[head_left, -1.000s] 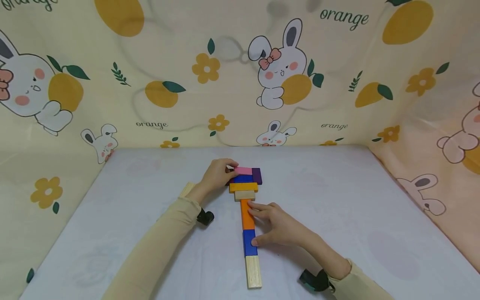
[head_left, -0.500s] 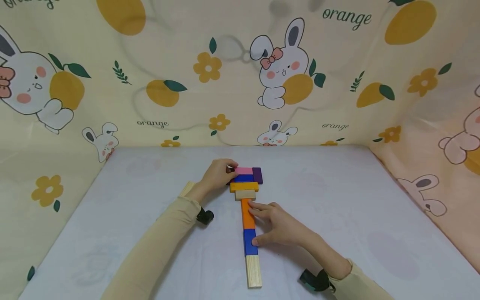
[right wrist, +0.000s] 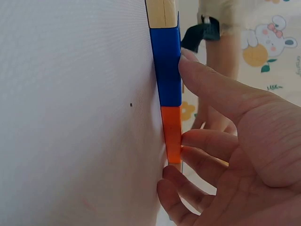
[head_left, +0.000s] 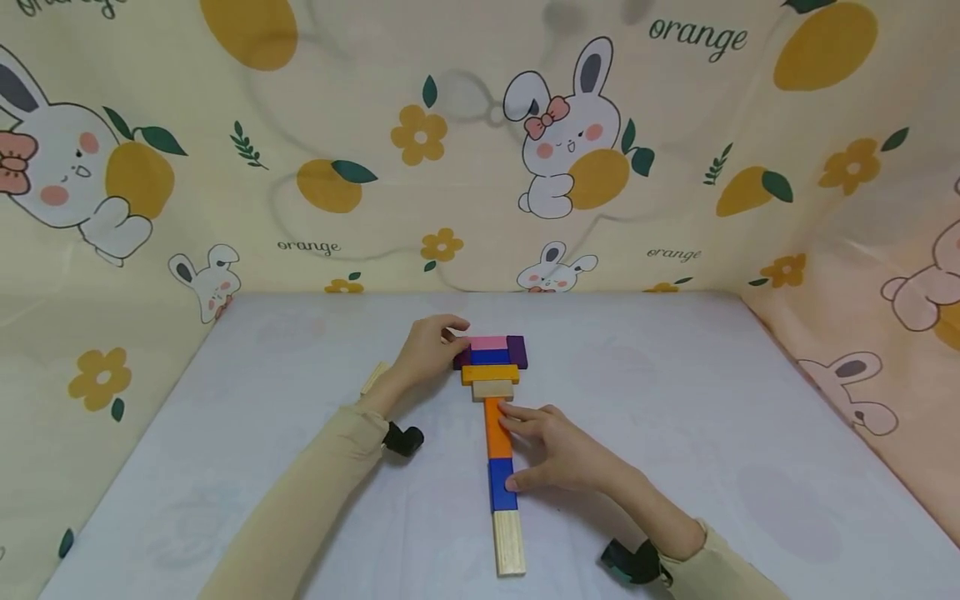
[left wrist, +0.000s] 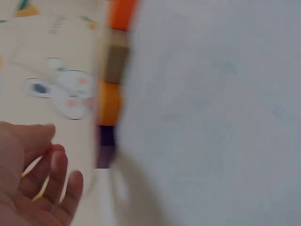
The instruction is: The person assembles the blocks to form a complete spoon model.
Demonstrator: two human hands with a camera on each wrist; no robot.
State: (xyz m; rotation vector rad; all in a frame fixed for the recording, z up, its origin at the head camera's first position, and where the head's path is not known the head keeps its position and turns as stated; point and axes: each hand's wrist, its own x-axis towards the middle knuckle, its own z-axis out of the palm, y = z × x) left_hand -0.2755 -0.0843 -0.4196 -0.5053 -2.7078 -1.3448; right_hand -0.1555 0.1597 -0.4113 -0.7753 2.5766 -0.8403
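Wooden blocks lie in a line on the white-covered table. At the near end is a plain wood block (head_left: 509, 543), then a blue block (head_left: 503, 485) and an orange block (head_left: 498, 429). Farther off come a beige block (head_left: 492, 389), a yellow-orange block (head_left: 490, 374), a second blue block (head_left: 490, 357) and a pink block (head_left: 488, 342), with purple blocks (head_left: 517, 352) on both sides. My left hand (head_left: 429, 354) is beside the left purple block, fingers loosely bent and holding nothing. My right hand (head_left: 562, 450) touches the blue and orange blocks' right side, thumb on the blue.
Another pale wood block (head_left: 373, 377) lies left of the row, partly hidden behind the left wrist. A cloth wall (head_left: 465, 200) printed with rabbits and oranges closes off the back. Each wrist carries a small black camera (head_left: 632, 562).
My left hand has drawn slightly left, away from the purple block, showing more of it. The right hand stays where it was against the row.
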